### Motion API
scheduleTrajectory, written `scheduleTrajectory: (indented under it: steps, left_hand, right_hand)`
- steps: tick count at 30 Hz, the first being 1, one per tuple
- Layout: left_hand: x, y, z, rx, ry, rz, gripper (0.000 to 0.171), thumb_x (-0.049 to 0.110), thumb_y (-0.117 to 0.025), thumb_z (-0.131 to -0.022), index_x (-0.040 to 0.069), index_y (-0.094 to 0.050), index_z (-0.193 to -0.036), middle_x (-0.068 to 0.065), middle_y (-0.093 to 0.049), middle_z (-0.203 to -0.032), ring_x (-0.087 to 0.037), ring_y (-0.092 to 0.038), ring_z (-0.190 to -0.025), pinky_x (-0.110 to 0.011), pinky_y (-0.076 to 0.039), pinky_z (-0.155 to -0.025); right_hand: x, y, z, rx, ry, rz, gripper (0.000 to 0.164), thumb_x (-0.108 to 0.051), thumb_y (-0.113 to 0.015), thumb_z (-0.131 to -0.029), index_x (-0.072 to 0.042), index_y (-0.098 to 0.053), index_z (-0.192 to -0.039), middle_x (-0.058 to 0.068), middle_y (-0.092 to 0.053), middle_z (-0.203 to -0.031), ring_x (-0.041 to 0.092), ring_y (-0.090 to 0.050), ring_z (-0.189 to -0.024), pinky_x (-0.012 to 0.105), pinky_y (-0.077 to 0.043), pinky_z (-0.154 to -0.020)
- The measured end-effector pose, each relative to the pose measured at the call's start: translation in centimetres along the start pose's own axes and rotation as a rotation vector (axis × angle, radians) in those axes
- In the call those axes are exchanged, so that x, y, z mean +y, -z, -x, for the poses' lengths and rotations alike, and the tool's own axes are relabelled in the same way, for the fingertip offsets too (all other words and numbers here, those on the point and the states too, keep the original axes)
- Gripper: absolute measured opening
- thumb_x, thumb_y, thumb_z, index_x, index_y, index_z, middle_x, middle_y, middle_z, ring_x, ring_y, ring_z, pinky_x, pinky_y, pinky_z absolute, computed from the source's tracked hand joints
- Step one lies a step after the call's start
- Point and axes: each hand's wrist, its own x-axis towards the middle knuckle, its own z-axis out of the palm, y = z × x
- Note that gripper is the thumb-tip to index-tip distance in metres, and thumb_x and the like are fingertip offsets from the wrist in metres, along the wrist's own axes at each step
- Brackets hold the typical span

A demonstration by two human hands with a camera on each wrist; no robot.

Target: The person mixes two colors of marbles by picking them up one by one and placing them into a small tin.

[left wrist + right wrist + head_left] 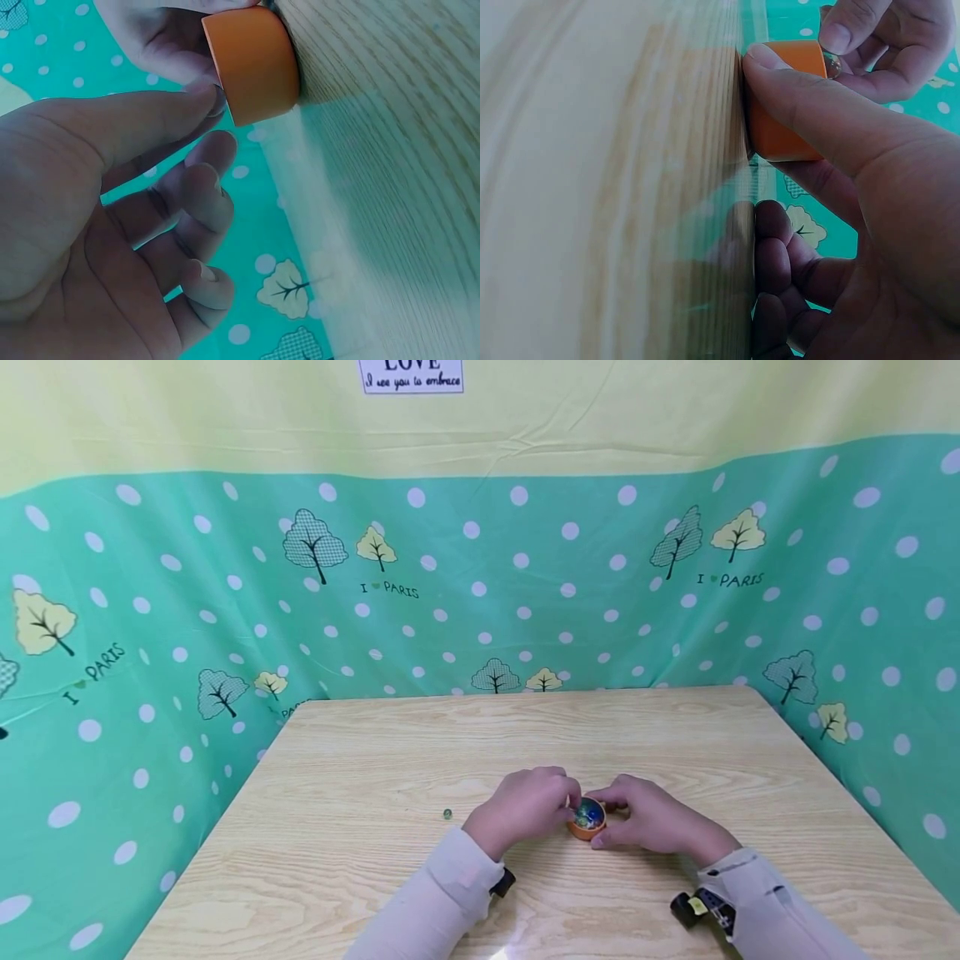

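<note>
A small round orange cup (579, 832) stands on the wooden table, with glossy blue and green glass marbles (591, 815) showing in its mouth. My right hand (651, 817) grips the cup from the right, thumb on its near side and a finger on the far side. From the left, my left hand (525, 806) reaches to the rim, pinching a clear glass marble (832, 65) between thumb and finger right at the cup's edge. The other left fingers curl loosely in the left wrist view. To the left, another small greenish marble (447, 814) lies on the table.
The light wood table (360, 752) is bounded at the back and sides by a green polka-dot curtain (442, 635) with printed trees. Black wrist camera mounts (686, 910) sit under the light sleeves. Light reflects off the front of the tabletop.
</note>
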Motion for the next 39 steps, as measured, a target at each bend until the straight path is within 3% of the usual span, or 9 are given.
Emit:
scheduleTrajectory:
  steps: [11, 39]
  left_hand:
    - [0.2, 0.06, -0.03, -0.031, 0.003, -0.022, 0.006, 0.025, -0.076, -0.095, 0.027, -0.077, -0.101, 0.011, -0.065, -0.094, -0.004, -0.055, -0.076, -0.023, -0.047, -0.061]
    - [0.05, -0.04, -0.02, -0.012, 0.002, -0.026, 0.004, 0.023, -0.076, -0.094, 0.026, -0.076, -0.097, 0.012, -0.065, -0.091, -0.005, -0.055, -0.076, -0.024, -0.047, -0.061]
  right_hand:
    - [-0.12, 0.05, 0.07, -0.003, 0.016, -0.015, 0.053, -0.045, -0.087, -0.081, -0.032, -0.071, -0.131, -0.005, -0.063, -0.107, 0.019, -0.055, -0.095, 0.026, -0.043, -0.078]
    - [0.19, -0.2, 0.0, 0.014, 0.024, 0.001, 0.06, -0.047, -0.088, -0.079, -0.027, -0.071, -0.133, -0.004, -0.061, -0.101, 0.019, -0.052, -0.088, 0.025, -0.04, -0.072]
